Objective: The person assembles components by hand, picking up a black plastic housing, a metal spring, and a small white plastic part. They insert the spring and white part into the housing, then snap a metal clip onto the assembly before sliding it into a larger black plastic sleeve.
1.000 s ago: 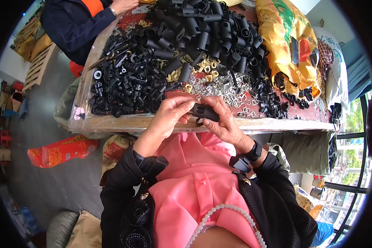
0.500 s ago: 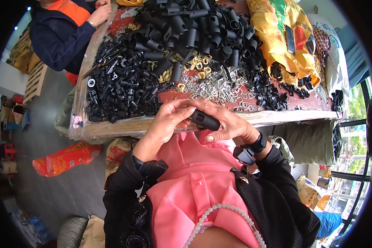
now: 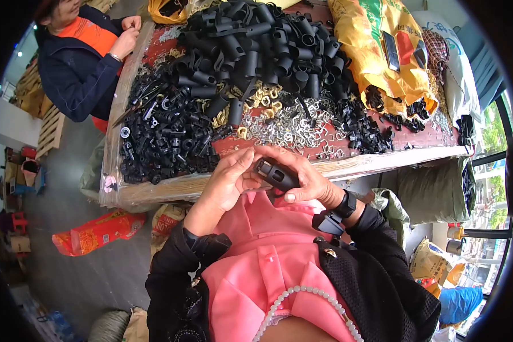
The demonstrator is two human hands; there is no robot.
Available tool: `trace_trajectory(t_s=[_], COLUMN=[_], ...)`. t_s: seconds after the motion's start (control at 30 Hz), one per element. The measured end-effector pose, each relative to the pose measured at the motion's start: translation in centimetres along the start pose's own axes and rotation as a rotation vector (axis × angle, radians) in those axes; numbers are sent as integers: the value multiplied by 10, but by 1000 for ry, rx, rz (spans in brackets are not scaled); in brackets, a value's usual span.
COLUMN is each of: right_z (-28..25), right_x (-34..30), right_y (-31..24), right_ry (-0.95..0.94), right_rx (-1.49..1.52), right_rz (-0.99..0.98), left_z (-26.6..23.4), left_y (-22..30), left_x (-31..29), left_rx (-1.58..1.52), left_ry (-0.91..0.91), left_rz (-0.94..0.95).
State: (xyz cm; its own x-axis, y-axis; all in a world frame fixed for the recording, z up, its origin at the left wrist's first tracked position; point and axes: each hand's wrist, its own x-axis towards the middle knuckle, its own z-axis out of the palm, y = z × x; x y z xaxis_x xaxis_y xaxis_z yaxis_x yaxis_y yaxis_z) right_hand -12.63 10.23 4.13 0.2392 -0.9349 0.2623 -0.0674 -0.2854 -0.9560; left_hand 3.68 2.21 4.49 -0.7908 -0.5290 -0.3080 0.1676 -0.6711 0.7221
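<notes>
A short black plastic tube [image 3: 277,175] with a slot cut in its side lies in my right hand [image 3: 313,181], with the thumb below it and fingers curled over its far side. My left hand [image 3: 227,179] is close by the tube's left end, thumb and fingers drawn together; what they pinch, if anything, is hidden. Both hands are just in front of the table's wooden edge [image 3: 347,166]. Beyond them on the red tabletop lie a heap of black tubes [image 3: 251,65], silvery metal clips [image 3: 293,128], brass-coloured rings [image 3: 266,101] and small black fittings [image 3: 171,134].
A yellow woven sack [image 3: 365,48] spills small black parts at the table's right, with a phone [image 3: 391,51] on it. Another person [image 3: 80,57] stands at the far left corner. A red bag [image 3: 97,233] lies on the floor; a grey-green sack [image 3: 430,194] is below the table's right side.
My left thumb has drawn back a little from the tube's end, which is now more exposed. The tube has turned slightly, showing more of its slot. The view has shifted slightly.
</notes>
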Motion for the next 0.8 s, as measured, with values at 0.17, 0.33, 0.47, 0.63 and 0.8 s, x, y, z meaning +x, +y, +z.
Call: trace_trajectory(t_s=[0.17, 0.33, 0.47, 0.63, 0.8], right_z=[-5, -2, -2, 3, 5], right_x=[-1, -1, 0, -3, -1], right_y=[-1, -1, -7, 5, 1], right_ry=[2, 30, 66, 30, -70], right_rx=[140, 252, 423, 514, 516], right_rz=[37, 44, 102, 69, 48], left_z=[-9, -15, -9, -5, 10], left_y=[-7, -15, -15, -15, -8], left_x=[5, 13, 17, 19, 16], left_rx=[27, 26, 20, 1, 22], left_ry=[-5, 55, 102, 107, 141], left_rz=[-21, -12, 57, 176, 235])
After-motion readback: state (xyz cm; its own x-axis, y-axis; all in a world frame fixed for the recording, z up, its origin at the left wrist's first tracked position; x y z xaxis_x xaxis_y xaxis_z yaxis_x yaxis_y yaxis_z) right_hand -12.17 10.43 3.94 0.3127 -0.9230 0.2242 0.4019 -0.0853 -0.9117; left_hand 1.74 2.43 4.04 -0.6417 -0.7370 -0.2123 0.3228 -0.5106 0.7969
